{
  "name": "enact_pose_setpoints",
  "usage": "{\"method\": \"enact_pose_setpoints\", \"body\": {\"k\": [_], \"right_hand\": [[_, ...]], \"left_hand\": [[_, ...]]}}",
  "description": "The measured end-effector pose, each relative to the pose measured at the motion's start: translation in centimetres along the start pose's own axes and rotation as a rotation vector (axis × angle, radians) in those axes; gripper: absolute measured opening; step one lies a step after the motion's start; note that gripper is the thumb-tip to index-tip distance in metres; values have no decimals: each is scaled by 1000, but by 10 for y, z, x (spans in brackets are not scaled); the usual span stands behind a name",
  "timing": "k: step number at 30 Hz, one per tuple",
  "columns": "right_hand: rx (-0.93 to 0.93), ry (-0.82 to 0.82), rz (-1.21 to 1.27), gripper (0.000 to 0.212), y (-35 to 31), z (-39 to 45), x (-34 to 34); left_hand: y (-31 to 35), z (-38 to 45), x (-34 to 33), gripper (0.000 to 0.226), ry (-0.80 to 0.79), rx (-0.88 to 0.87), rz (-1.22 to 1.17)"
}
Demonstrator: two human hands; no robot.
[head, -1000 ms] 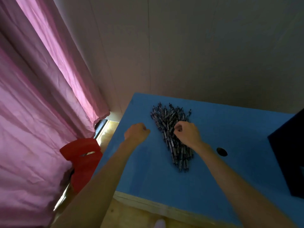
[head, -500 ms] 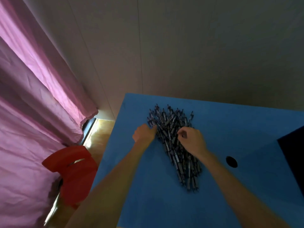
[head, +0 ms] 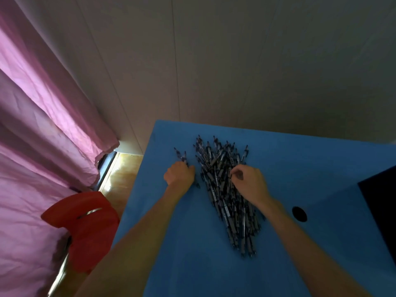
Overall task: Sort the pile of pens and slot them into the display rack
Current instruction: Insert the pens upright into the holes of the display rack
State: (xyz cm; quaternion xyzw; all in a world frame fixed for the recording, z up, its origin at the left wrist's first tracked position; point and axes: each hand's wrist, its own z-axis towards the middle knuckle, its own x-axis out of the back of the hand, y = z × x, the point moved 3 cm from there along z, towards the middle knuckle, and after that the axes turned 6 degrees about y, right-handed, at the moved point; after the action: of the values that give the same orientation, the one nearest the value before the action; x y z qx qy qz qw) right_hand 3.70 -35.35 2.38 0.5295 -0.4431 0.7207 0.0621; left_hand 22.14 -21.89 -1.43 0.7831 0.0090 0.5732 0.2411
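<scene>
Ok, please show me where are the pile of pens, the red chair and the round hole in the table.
pile of pens (head: 225,189): head view, middle of the heap.
red chair (head: 85,228): head view, on its backrest.
round hole (head: 299,214): head view, centre of the dark opening.

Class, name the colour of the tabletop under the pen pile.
Blue: the tabletop beneath the pen pile, seen in the head view.

Two hands, one pen pile, one chair.
</scene>
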Motion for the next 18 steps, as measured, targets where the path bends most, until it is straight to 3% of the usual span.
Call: {"method": "enact_pose_setpoints", "body": {"k": [6,11,15,18], "right_hand": [[-4,-8,16,14,3,1,-1],[-9,-9,11,14,10,1,0],[5,-7,17,14,12,-2,1],[-1,-5,39,14,14,-2,3]], "left_hand": [[-5,9,10,27,68,116,-202],[-5,21,14,31,105,126,-350],[-7,24,12,58,17,205,-340],[-12,23,9,43,7,183,-268]]}}
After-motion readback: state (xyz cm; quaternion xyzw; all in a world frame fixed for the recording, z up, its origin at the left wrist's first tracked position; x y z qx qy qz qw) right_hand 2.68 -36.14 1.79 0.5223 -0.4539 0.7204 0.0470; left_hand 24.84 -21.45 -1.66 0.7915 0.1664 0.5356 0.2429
